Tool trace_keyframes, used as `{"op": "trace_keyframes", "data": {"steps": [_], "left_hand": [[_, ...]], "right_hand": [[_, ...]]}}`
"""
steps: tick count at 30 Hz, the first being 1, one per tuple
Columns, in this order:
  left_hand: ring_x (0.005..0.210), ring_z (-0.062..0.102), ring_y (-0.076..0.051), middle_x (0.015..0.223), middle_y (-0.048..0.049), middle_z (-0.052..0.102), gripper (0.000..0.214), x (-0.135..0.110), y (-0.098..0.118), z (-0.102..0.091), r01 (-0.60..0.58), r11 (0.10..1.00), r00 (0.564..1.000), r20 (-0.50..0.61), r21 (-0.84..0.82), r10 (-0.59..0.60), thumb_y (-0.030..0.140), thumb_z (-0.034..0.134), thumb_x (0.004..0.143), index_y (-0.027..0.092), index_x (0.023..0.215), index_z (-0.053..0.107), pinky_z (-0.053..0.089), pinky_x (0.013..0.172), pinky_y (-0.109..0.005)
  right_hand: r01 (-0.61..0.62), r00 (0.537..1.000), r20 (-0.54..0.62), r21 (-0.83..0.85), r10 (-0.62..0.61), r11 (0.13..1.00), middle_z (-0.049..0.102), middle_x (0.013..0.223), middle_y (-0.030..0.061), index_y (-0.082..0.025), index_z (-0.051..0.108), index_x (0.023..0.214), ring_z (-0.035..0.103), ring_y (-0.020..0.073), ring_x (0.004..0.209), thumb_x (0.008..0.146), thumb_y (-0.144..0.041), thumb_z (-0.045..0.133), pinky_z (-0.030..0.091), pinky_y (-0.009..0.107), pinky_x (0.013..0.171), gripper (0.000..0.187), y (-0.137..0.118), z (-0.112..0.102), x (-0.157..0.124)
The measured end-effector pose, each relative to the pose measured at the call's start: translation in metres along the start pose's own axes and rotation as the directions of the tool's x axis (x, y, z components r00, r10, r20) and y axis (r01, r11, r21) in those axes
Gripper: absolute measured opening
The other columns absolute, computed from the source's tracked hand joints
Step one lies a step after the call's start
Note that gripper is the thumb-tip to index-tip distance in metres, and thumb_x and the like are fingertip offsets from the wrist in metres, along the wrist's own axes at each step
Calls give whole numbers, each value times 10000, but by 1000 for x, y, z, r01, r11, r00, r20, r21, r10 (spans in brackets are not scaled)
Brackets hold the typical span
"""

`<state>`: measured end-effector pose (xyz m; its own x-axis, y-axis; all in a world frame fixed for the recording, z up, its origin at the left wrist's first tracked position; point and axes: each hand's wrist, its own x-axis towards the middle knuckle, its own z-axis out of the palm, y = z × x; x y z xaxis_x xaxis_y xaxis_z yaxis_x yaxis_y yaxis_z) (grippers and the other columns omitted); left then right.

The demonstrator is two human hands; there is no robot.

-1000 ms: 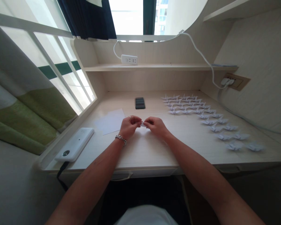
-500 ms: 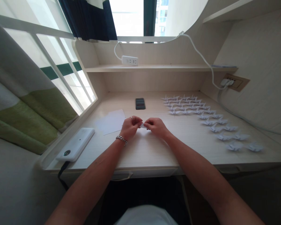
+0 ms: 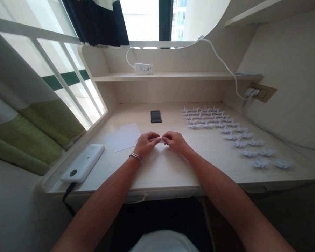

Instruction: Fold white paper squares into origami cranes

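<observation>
My left hand [image 3: 146,142], with a ring and a chain bracelet, and my right hand [image 3: 174,141] meet over the middle of the pale wooden desk [image 3: 173,168]. Both pinch a small white folded paper piece [image 3: 159,140] between their fingertips, just above the desk top. Most of the paper is hidden by my fingers. A stack of white paper sheets [image 3: 123,137] lies just left of my left hand.
Several white paper cranes [image 3: 225,129] lie in rows across the right side of the desk. A dark phone [image 3: 155,116] lies behind my hands. A white device [image 3: 83,163] sits at the left edge. A power strip [image 3: 144,68] rests on the shelf, its cable [image 3: 225,66] running to a wall socket [image 3: 259,92].
My hands stay together on the small paper; the fingers shift slightly. The view has drifted a little.
</observation>
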<state>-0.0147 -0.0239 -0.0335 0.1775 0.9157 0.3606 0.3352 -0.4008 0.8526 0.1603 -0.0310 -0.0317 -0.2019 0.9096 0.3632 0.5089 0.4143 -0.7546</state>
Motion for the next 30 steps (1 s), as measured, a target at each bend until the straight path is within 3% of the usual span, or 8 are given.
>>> {"op": "trace_keyframes", "data": {"steps": [4,12,19,26,30], "left_hand": [[605,618,-157,644,-31,696,182,-1,3,-2,10,990,998,60,142,-18,337,628,742,175,752,710,460,599,-263],[579,599,-154,603,-19,684,181,0,1,-3,13,982,999,30,189,-19,327,611,737,180,736,717,430,567,-250],[600,601,-155,637,-21,695,140,-3,9,0,-6,981,998,65,195,-7,298,635,714,184,707,715,435,592,-254],[547,586,-148,584,-15,673,163,-1,1,-6,9,987,998,66,163,-20,317,623,718,178,725,707,425,538,-244],[555,602,-150,582,-22,668,181,0,0,-7,13,991,998,57,133,-21,328,615,730,165,728,695,450,558,-248]], "right_hand": [[-13,1000,15,8,12,1000,676,658,11,-173,681,762,609,135,630,803,-221,570,431,237,616,127,-1,-1,0],[13,1000,17,-65,-12,998,697,734,19,-179,684,776,596,142,690,790,-212,574,423,250,660,115,6,-10,2],[92,994,64,-67,-88,994,705,755,26,-174,697,770,595,138,685,784,-243,588,415,245,659,130,3,-4,-1],[55,995,93,-85,-47,995,663,646,-4,-165,701,715,537,116,602,733,-182,558,369,222,581,145,11,-15,2],[19,999,50,-8,-18,1000,672,707,15,-155,687,768,554,128,649,756,-227,568,391,228,607,139,10,-20,2]]}}
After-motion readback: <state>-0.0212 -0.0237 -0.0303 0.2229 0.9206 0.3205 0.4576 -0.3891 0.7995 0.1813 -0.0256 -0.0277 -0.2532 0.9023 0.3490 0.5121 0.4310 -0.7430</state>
